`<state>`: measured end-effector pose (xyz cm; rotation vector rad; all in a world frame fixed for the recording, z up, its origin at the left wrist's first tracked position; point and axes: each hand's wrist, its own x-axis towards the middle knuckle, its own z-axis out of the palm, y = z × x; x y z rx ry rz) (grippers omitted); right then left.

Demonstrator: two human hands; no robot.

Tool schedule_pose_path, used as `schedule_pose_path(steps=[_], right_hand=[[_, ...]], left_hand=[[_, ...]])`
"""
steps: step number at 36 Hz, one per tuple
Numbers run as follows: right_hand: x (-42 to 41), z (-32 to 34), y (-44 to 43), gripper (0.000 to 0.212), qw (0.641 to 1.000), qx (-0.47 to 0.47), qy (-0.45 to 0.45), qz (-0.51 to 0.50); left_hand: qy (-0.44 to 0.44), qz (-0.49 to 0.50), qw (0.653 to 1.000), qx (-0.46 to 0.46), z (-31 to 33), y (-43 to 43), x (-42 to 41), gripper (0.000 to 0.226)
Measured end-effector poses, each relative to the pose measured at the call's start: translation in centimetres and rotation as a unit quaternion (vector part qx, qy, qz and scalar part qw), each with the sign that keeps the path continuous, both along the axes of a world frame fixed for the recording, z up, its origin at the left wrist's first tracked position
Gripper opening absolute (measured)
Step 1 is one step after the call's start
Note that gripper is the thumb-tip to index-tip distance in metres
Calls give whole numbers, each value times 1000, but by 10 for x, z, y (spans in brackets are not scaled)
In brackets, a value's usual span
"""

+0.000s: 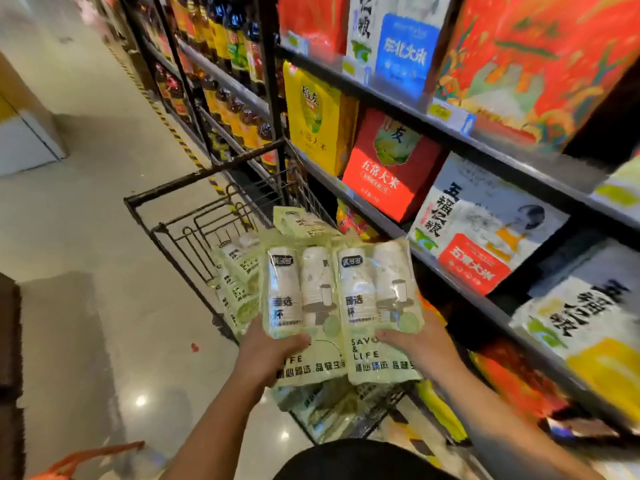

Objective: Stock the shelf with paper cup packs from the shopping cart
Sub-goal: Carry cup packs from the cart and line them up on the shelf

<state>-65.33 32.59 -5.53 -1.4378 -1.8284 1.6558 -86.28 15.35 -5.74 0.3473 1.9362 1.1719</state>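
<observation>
Rising beyond each grip, left pack [298,299] pinched by left hand [266,355], right pack [377,299] by right hand [419,344]

It was a shop, a grocery aisle by the look of it. A wire shopping cart [204,171] stood on the pale, glossy floor [104,220]. Just to its right ran dark metal shelves [519,161] packed with bags of rice [391,168], with price tags [450,117] clipped along their edges. Beyond the cart, rows of bottles [225,46] filled further racks, and yellow-and-black tape [162,116] ran along the floor beside them.
</observation>
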Motion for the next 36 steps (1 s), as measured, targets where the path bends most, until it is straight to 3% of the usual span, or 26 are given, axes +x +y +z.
schedule_pose_path(steps=[5,7,10,14,18,24,28,36], right_hand=[[50,11,-35,66,996,23,23,-77],[70,21,-48,51,994,50,29,-93],[98,35,-64,39,988,81,32,-131],[135,43,-82,41,977,90,30,-191],[174,46,-99,43,966,111,23,-234],[249,43,-132,44,939,96,18,-329],[311,41,-155,61,929,91,4,-359],[449,54,-219,52,894,107,-10,-434]], left_hand=[[25,-83,996,8,8,7,12,75],[29,-107,993,29,16,11,26,90],[20,-141,989,51,22,15,47,76],[26,-184,979,79,8,31,72,107],[31,-232,968,95,33,36,113,77],[16,-319,940,121,45,45,183,59],[10,-379,916,134,51,45,243,53],[13,-456,878,148,55,32,394,52]])
